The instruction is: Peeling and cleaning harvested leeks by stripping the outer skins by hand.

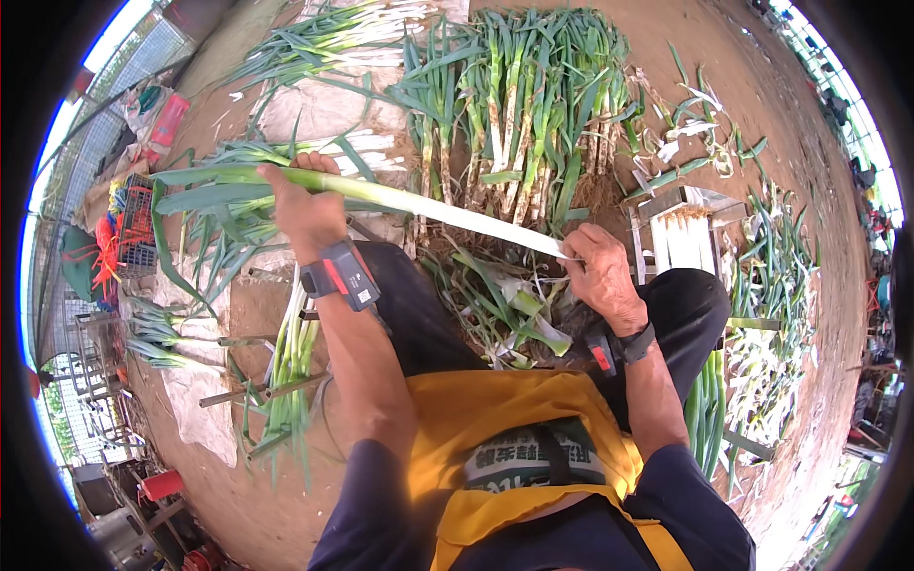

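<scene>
A long green onion [447,209] lies slantwise across the middle in front of me, its white stalk clean and its green leaves pointing left. My left hand [309,211] is closed round it where white turns to green. At the white end, my right hand [606,276] is closed with fingertips pinched on the stalk's tip. Just below the stalk, between my legs, is a heap of stripped leaves [505,300]. Beyond it stands a thick bunch of unpeeled green onions [543,105], with brownish outer skins and roots.
Cleaned green onions [367,33] lie on pale sheeting at the far left. Beside my right knee, a wooden rack [690,202] holds white stalks. More peelings [771,314] cover the ground at right. Metal bars [295,383] jut out at my left.
</scene>
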A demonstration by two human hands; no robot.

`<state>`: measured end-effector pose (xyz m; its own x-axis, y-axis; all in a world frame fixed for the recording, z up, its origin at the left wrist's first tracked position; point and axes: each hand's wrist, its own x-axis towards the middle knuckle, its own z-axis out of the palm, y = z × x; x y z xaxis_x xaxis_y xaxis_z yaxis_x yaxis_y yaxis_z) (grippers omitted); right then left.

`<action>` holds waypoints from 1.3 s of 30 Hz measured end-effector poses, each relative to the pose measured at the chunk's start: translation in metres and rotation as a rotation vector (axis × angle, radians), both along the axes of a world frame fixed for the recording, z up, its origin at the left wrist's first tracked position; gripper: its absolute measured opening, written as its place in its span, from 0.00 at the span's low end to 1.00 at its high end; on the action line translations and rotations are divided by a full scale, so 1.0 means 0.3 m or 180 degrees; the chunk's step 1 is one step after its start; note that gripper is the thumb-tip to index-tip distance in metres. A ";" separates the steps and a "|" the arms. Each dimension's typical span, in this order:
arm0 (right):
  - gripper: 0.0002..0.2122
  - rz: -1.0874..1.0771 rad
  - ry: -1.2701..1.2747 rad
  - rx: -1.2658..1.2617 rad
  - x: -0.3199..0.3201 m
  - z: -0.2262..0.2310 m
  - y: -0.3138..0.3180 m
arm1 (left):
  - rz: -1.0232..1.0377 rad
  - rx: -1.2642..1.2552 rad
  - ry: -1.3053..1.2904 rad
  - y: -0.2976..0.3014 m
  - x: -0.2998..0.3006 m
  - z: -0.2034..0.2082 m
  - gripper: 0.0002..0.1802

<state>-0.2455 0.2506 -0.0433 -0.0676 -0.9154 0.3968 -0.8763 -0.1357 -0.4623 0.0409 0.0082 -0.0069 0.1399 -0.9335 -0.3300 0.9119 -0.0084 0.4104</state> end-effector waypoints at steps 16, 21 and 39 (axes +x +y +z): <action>0.11 0.0364 -0.1477 0.1323 -0.018 0.128 0.072 | -0.1142 -0.1361 0.0580 -0.001 -0.012 0.006 0.20; 0.13 0.0298 -0.1045 0.0878 0.039 0.093 0.126 | -0.0864 -0.0680 0.0224 0.005 -0.015 0.003 0.21; 0.12 0.0505 -0.0403 0.0452 0.091 0.068 0.167 | -0.0720 -0.0459 -0.0383 0.026 -0.062 0.019 0.21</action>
